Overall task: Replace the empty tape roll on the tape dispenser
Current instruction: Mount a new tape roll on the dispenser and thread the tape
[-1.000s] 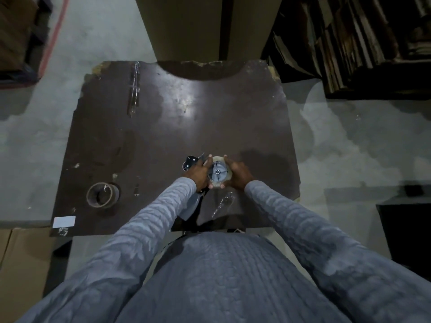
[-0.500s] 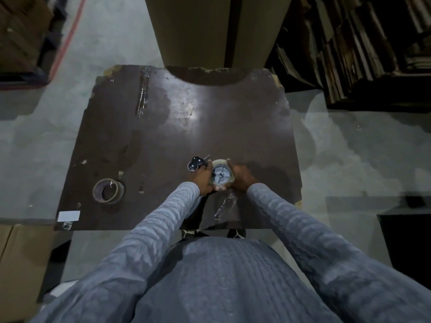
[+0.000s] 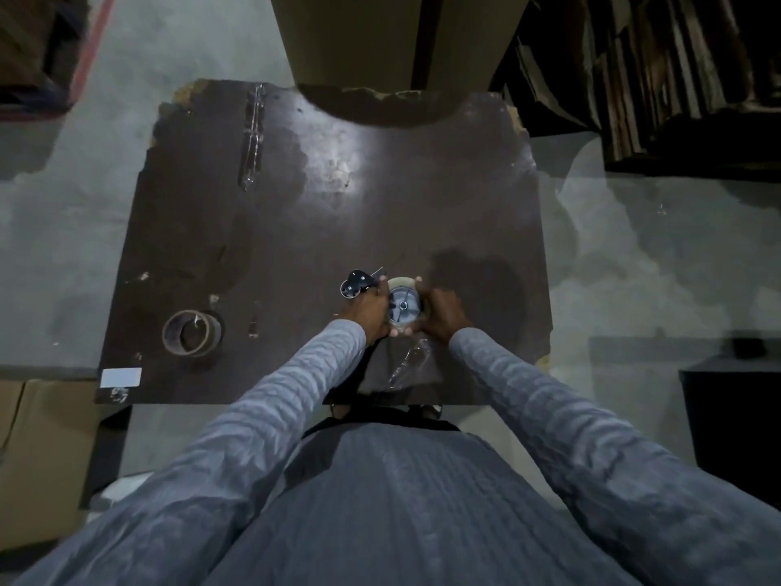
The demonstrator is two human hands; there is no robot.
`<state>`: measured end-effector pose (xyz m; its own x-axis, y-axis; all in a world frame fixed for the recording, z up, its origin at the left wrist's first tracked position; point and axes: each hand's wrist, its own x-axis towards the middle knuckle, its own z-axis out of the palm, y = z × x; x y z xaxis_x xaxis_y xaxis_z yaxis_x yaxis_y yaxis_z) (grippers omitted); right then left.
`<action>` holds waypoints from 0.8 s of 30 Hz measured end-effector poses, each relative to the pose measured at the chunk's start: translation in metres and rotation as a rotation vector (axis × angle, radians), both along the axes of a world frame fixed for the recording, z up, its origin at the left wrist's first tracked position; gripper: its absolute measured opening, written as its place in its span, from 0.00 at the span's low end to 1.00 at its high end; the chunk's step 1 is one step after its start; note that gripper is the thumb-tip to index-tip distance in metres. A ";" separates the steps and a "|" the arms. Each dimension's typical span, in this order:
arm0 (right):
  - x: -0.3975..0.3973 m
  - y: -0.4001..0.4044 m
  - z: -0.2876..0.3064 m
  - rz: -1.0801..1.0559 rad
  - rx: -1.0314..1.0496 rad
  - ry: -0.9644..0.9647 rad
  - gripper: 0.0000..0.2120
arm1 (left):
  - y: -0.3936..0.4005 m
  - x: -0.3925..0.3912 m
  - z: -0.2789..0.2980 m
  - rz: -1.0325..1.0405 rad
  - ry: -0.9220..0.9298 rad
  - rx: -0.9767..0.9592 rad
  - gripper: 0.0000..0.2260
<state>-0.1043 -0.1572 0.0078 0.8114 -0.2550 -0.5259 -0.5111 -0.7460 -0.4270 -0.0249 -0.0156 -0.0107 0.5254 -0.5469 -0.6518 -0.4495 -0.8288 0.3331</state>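
Note:
Over the dark brown table [image 3: 380, 213] I hold a tape dispenser [image 3: 357, 284] with a black head and a grey spoked hub [image 3: 403, 306]. A pale tape roll [image 3: 401, 284] sits around the hub. My left hand [image 3: 372, 310] grips the dispenser from the left. My right hand [image 3: 443, 315] clasps the roll's right side. A loose end of clear tape [image 3: 408, 361] hangs below the hands. An empty brown cardboard tape core [image 3: 190, 338] lies on the table at the near left.
A strip of clear tape [image 3: 253, 133] is stuck along the far left of the table. A white label [image 3: 121, 377] sits at the near-left corner. Cardboard boxes [image 3: 34, 458] stand left of me, a tall carton [image 3: 380, 35] beyond the table, stacked cardboard [image 3: 655, 69] at far right.
Both hands keep their grip on the dispenser and roll, with only small shifts. The camera has tilted slightly, so the table sits lower in view.

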 end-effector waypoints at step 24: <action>-0.026 0.007 0.004 -0.128 0.131 -0.099 0.44 | 0.036 -0.021 0.015 0.351 -0.128 -0.464 0.23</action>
<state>-0.1301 -0.1504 0.0121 0.8260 -0.2937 -0.4811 -0.5490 -0.6123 -0.5689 -0.0462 0.0204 0.0044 0.7849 -0.5390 -0.3057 -0.2357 -0.7160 0.6571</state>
